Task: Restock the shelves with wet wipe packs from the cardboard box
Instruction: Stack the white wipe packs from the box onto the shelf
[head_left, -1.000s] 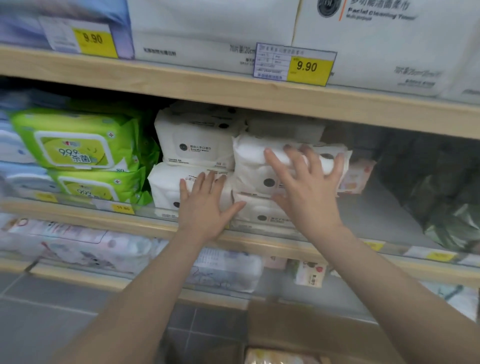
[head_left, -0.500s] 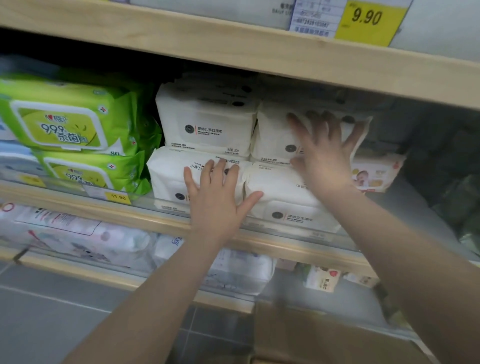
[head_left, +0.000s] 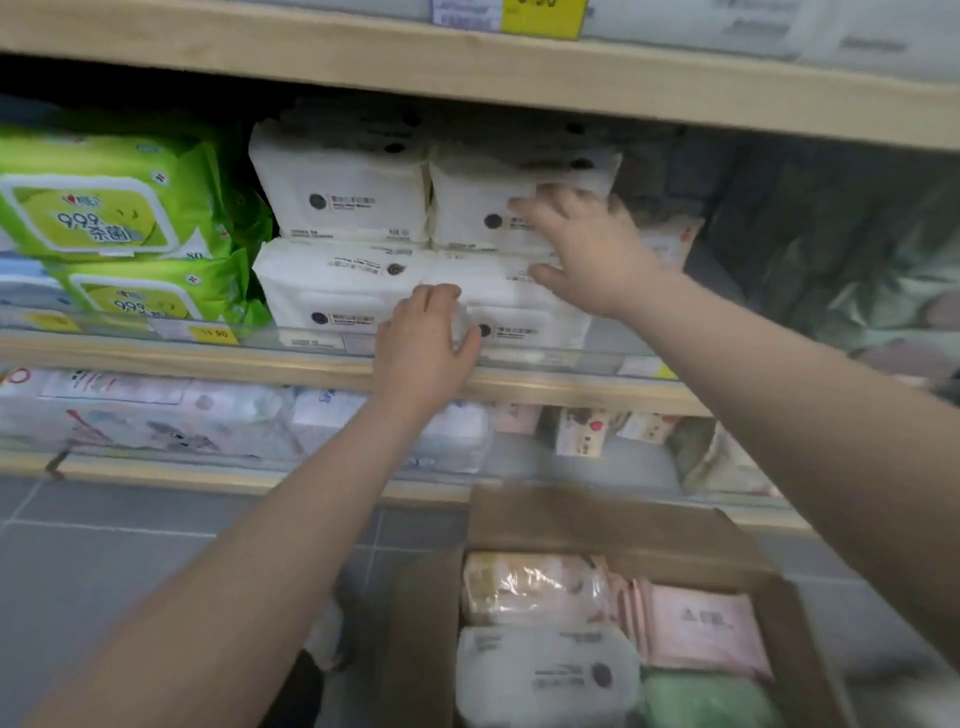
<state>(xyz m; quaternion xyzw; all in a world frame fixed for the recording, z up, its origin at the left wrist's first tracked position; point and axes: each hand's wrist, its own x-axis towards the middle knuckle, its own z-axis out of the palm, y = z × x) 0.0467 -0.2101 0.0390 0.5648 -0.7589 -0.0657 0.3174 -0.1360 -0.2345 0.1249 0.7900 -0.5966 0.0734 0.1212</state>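
Operator: Left hand (head_left: 423, 340) rests against the front of the lower white wet wipe packs (head_left: 343, 291) on the middle shelf (head_left: 171, 358), fingers curled over the edge of one pack. My right hand (head_left: 584, 244) lies with fingers extended on the upper right white pack (head_left: 478, 208), thumb on the pack below; it encloses nothing.

Inspector: Pack appearance?

Operator: Soft white wrappers, each with a dark round mark and small print too blurred to read. They sit stacked two high, two across.

Inspector: Surroundings?

Operator: Green packs (head_left: 104, 208) stand just left, printed "999". A clear lip runs along the shelf front, carrying a yellow price tag (head_left: 213, 334) reading "90". The cardboard box (head_left: 597, 525) stands open on the floor below, holding one white pack (head_left: 545, 675), pink packs (head_left: 701, 629) and a green pack (head_left: 706, 701).
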